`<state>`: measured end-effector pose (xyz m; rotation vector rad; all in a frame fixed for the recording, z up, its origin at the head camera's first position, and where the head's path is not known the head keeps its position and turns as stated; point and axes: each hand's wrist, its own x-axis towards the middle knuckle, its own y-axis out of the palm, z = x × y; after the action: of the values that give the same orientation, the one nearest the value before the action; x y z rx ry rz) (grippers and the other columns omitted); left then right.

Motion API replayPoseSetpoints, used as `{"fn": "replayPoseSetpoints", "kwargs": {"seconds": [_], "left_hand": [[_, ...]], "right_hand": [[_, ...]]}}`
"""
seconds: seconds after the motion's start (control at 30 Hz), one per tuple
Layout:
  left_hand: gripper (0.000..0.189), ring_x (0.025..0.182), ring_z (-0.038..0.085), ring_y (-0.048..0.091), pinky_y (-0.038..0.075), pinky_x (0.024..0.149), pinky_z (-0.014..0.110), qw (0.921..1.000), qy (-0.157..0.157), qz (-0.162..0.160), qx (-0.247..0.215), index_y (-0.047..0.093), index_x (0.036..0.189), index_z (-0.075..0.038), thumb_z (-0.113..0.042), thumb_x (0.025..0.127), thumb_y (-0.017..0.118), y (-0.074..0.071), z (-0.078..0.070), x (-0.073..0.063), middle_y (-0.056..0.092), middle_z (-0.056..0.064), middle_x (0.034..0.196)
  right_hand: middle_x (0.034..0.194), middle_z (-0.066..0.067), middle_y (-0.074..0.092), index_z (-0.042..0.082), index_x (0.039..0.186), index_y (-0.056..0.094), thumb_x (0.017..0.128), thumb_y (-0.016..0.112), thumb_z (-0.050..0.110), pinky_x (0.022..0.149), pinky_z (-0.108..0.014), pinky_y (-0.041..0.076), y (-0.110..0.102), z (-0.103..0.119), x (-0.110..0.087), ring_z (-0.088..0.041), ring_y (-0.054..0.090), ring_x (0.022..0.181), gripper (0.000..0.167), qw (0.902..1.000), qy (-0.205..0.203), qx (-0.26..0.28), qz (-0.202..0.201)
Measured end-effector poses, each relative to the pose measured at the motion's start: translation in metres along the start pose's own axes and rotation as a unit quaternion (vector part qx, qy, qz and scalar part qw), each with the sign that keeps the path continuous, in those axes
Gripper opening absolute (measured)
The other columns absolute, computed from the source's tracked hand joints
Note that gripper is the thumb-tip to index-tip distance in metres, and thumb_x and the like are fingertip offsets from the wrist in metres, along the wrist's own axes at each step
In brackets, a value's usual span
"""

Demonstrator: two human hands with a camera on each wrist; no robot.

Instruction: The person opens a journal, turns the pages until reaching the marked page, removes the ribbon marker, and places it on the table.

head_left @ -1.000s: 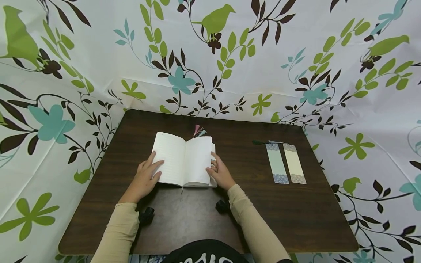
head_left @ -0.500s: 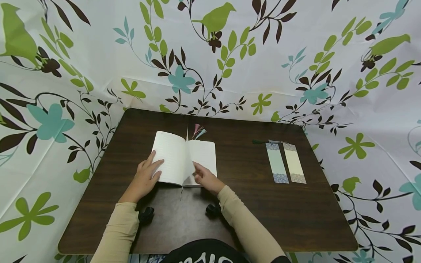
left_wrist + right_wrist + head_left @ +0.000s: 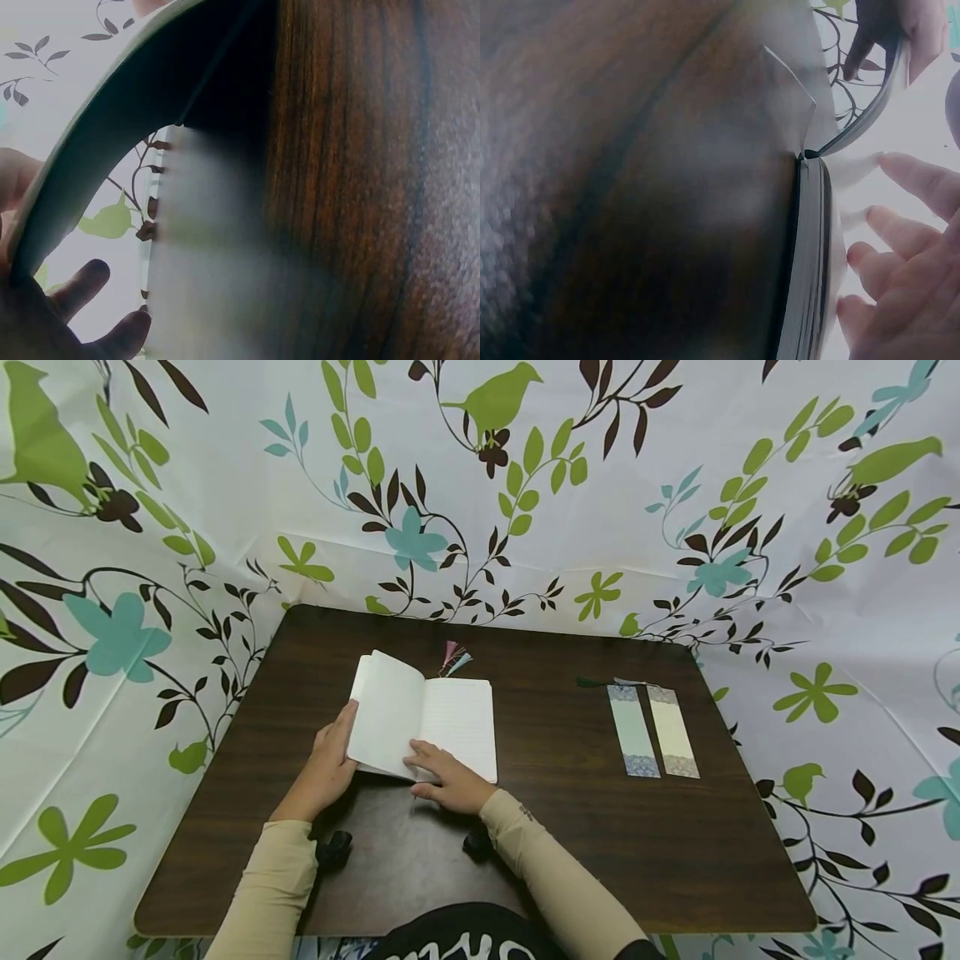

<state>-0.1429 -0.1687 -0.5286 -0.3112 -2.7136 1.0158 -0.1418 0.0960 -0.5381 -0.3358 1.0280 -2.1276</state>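
Observation:
An open notebook [image 3: 459, 727] with lined pages lies on the dark wooden table [image 3: 570, 860]. Its left half is raised off the table and bends in a curve, as the left wrist view shows. My left hand [image 3: 324, 768] holds that half by its outer edge, some fingers beneath it. With fingers spread and fairly straight, my right hand [image 3: 450, 779] touches the page near the centre fold. In the right wrist view the right hand's fingertips [image 3: 881, 217] rest against the page. A thin ribbon [image 3: 791, 75] hangs from the spine there.
Right of the notebook lie a pale green bookmark [image 3: 633, 731] and a cream bookmark [image 3: 672, 732], both tasselled. A pink tassel [image 3: 450, 653] and a light blue tassel [image 3: 460, 663] stick out behind the notebook. A patterned curtain [image 3: 480, 510] surrounds the table.
The right hand has left the notebook's right edge and swung left to the fold, turning a page over. The left half is lifted a bit, the left hand staying at its edge.

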Motion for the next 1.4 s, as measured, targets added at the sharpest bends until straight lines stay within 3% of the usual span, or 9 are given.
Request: {"fn": "replayPoseSetpoints", "kwargs": {"seconds": [0.1,0.3,0.4,0.63,0.83,1.03,1.4], "left_hand": [[0.078,0.145,0.052,0.018,0.019,0.112,0.069,1.0000,0.002,-0.005,-0.004,0.011,0.164,-0.009,0.006,0.098,0.050,-0.001,0.000,0.000,0.017,0.021,0.167],[0.049,0.141,0.053,0.024,0.025,0.107,0.072,0.9998,0.007,-0.018,0.003,0.049,0.148,-0.005,0.003,0.104,0.029,-0.003,-0.001,-0.001,0.018,0.017,0.168],[0.046,0.142,0.051,0.024,0.025,0.107,0.071,0.9998,0.007,-0.021,-0.005,0.056,0.141,-0.004,-0.003,0.107,0.025,-0.005,-0.002,-0.003,0.020,0.014,0.168],[0.043,0.148,0.045,0.017,0.020,0.109,0.073,0.9991,-0.003,0.007,-0.041,0.054,0.146,-0.005,-0.016,0.111,0.031,-0.009,-0.001,-0.006,0.015,0.007,0.170],[0.047,0.147,0.046,0.016,0.022,0.108,0.074,0.9997,-0.008,0.015,-0.016,0.053,0.146,-0.005,-0.033,0.112,0.035,-0.007,0.001,-0.006,0.013,0.009,0.170],[0.043,0.144,0.051,0.020,0.028,0.105,0.074,0.9989,-0.014,0.021,0.040,0.052,0.147,-0.006,-0.021,0.107,0.053,-0.005,0.003,-0.006,0.014,0.013,0.169],[0.043,0.145,0.051,0.017,0.026,0.105,0.074,0.9984,-0.023,0.031,0.040,0.050,0.148,-0.006,-0.016,0.106,0.054,-0.004,0.004,-0.005,0.011,0.011,0.170]], "right_hand": [[0.167,-0.008,0.023,0.009,0.153,0.046,0.104,0.058,0.034,0.124,-0.048,0.013,0.000,0.002,0.000,-0.023,0.017,0.155,0.056,0.9998,0.008,-0.016,0.002],[0.165,-0.009,0.030,0.008,0.150,0.050,0.105,0.056,0.031,0.123,-0.049,0.017,0.001,-0.002,0.000,-0.025,0.021,0.154,0.051,0.9996,0.004,-0.020,-0.021],[0.162,-0.011,0.035,0.006,0.147,0.052,0.107,0.052,0.022,0.123,-0.049,0.019,-0.002,-0.008,-0.002,-0.027,0.025,0.153,0.043,0.9987,0.009,-0.013,-0.048],[0.156,-0.020,0.041,-0.002,0.142,0.053,0.105,0.054,0.009,0.121,-0.049,0.024,-0.016,-0.030,-0.015,-0.035,0.032,0.148,0.039,0.9927,0.040,-0.033,-0.108],[0.157,-0.022,0.040,-0.002,0.143,0.053,0.101,0.063,0.010,0.120,-0.050,0.025,-0.027,-0.051,-0.029,-0.037,0.031,0.149,0.045,0.9893,0.069,-0.052,-0.118],[0.162,-0.018,0.033,0.001,0.149,0.047,0.096,0.069,0.012,0.117,-0.063,0.024,-0.035,-0.059,-0.040,-0.033,0.025,0.152,0.058,0.9892,0.104,-0.039,-0.096],[0.166,-0.017,0.024,0.001,0.155,0.037,0.090,0.077,0.014,0.120,-0.058,0.020,-0.043,-0.067,-0.047,-0.032,0.020,0.153,0.077,0.9911,0.112,-0.007,-0.072]]}}
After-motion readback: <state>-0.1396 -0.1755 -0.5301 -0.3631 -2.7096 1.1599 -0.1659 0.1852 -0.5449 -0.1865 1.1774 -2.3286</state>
